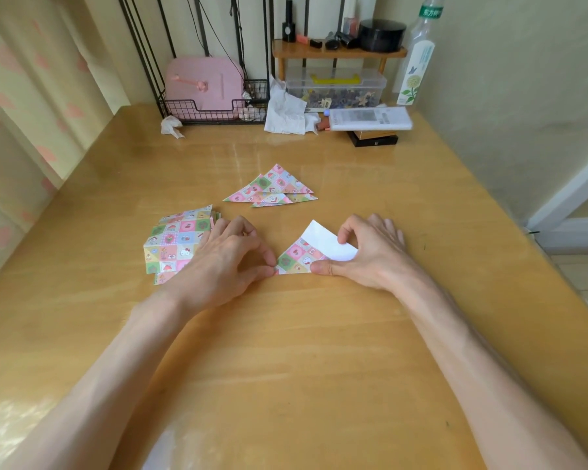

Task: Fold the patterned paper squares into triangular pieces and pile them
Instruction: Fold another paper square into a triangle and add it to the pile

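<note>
A patterned paper square (301,256), partly folded with its white underside turned up, lies on the wooden table (286,351) between my hands. My left hand (230,257) pinches its left corner with thumb and forefinger. My right hand (370,252) presses the front edge with the thumb and pinches the white flap's edge with the forefinger. A stack of unfolded patterned squares (175,240) lies to the left, partly under my left hand. Behind the piece, a small pile of folded triangles (272,191) rests on the table.
At the back stand a black wire rack holding a pink case (202,84), crumpled tissues (286,111), a clear plastic box (336,88) under a small wooden shelf, a tall bottle (416,62) and a white box (370,118). A curtain hangs on the left.
</note>
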The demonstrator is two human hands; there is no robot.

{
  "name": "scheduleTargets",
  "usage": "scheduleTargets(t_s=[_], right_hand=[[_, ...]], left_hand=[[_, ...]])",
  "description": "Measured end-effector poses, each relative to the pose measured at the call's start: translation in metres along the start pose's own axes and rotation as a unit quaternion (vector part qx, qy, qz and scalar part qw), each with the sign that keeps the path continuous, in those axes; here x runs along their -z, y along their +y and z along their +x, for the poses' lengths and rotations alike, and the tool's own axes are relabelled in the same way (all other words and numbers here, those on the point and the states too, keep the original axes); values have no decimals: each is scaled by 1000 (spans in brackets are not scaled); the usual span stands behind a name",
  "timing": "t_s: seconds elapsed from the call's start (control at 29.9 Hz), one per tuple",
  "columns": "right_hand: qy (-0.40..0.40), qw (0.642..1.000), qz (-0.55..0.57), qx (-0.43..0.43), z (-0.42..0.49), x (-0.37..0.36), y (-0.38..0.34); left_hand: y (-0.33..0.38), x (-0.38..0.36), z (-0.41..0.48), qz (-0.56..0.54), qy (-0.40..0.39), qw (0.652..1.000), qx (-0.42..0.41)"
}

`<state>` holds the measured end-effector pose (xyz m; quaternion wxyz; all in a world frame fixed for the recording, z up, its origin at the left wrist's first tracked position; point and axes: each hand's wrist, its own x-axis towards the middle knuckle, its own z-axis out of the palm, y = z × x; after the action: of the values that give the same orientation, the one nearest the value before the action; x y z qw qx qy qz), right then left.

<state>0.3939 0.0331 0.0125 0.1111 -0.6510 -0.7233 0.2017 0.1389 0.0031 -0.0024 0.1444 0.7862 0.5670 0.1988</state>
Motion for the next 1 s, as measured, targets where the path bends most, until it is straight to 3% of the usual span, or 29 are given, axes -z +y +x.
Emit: scheduleTargets(t_s=[0.27, 0.54, 0.7, 0.77, 0.84, 0.94, 1.0], right_hand=[[-1, 1000, 6, -16, -2, 4, 2], [-7, 980, 195, 34, -5, 15, 7], [14, 941, 336, 36, -10, 6, -7], [16, 938, 345, 37, -13, 0, -16], [-38, 934, 352, 45, -16, 0, -20], [-133, 938, 297, 119, -18, 13, -10], [-118, 946, 246, 176, -16, 19, -2]], left_hand=[[4, 2, -1, -8, -10, 1000, 12], [3, 3, -1, -31, -5, 999, 12], [11, 6, 1, -79, 101, 990, -61], [19, 5, 1, -30, 98, 987, -121], [23, 0, -1, 56, 101, 979, -166], [22, 0, -2, 110, 116, 972, -169], [20, 0, -2, 114, 116, 973, -161]])
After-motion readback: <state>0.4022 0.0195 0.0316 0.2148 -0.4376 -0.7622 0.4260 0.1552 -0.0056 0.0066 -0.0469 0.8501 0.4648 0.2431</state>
